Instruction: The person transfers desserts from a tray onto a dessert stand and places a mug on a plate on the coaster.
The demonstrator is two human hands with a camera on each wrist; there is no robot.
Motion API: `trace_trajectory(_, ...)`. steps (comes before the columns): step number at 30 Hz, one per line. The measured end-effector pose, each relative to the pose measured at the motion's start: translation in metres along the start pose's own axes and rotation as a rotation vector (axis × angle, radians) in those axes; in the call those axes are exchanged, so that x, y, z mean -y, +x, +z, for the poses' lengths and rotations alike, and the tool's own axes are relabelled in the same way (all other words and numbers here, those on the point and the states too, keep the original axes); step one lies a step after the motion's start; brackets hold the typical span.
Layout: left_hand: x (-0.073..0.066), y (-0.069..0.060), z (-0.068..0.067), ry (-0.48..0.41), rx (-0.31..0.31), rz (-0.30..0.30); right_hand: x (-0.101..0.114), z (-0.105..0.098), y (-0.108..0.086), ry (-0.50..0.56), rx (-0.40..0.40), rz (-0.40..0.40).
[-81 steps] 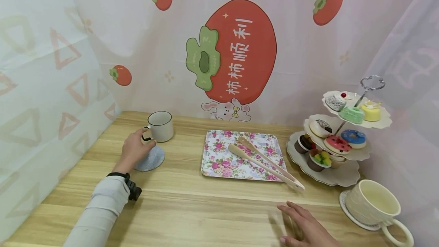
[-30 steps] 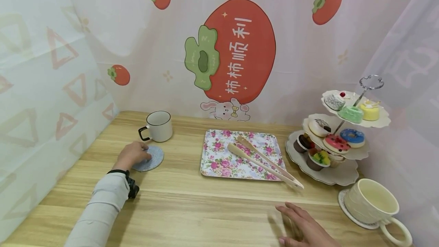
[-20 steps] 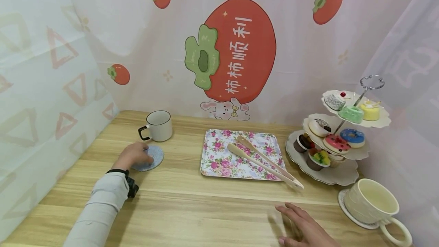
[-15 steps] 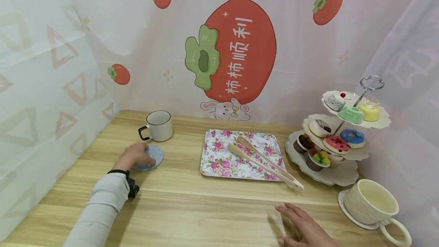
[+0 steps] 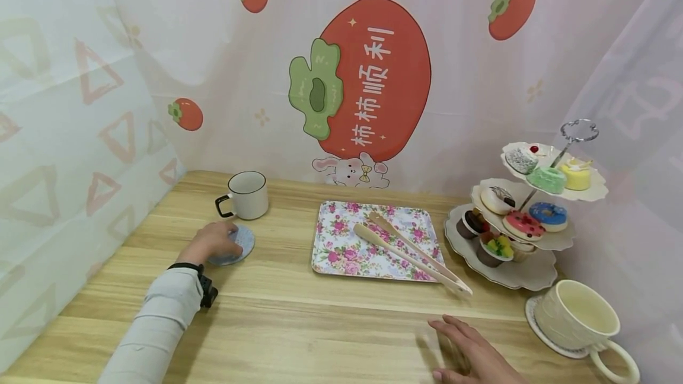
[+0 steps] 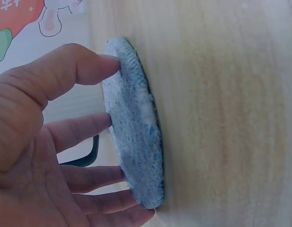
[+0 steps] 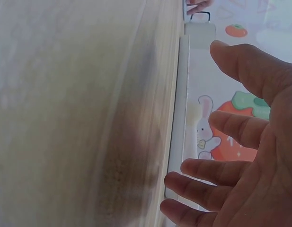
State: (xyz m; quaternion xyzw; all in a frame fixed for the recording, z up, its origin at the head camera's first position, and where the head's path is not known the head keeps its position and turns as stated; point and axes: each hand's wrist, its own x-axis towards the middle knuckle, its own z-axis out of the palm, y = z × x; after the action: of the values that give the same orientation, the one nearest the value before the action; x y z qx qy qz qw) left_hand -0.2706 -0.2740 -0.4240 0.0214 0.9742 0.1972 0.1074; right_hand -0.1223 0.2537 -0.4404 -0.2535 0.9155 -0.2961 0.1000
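My left hand [image 5: 210, 242] is at a round blue-grey woven coaster [image 5: 244, 242] on the left of the table. In the left wrist view the thumb tip lies on the coaster [image 6: 131, 118], and the other fingertips meet its far rim and end; part of the coaster is under the hand. Just behind it stands a white mug [image 5: 251, 195] with a dark rim and black handle, apart from the hand. My right hand [image 5: 472, 351] hovers at the front right, palm inward, fingers spread and loosely bent, holding nothing.
Wooden tongs [image 5: 402, 253] lie across a flowered tray [image 5: 333, 253] mid-table. At the right stands a tiered stand [image 5: 525, 271] with cakes, doughnuts and cups. A cream mug [image 5: 568, 319] sits on a pale coaster [image 5: 544, 336] at the right edge. Printed cloth [image 5: 453, 76] hangs behind.
My left hand has come away from the white mug's handle and down onto the coaster. Its thumb has since shifted slightly right over it. The right hand has stayed in place.
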Motion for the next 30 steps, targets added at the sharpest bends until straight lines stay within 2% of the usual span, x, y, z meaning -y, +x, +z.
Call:
trace_trajectory(4, 0.001, 0.000, 0.002, 0.010, -0.006, 0.006, -0.001, 0.001, 0.000, -0.001, -0.003, -0.012)
trace_trajectory(13, -0.002, 0.000, 0.005, 0.073, -0.006, 0.068, 0.001, -0.001, 0.000, -0.037, -0.008, -0.006)
trace_trajectory(22, -0.005, -0.007, 0.006, 0.024, 0.037, 0.072, 0.001, -0.001, 0.000, 0.005, -0.005, -0.027)
trace_trajectory(30, -0.010, -0.017, 0.011, 0.019, 0.045, 0.101, 0.002, 0.000, 0.003, -0.066, -0.025, -0.052)
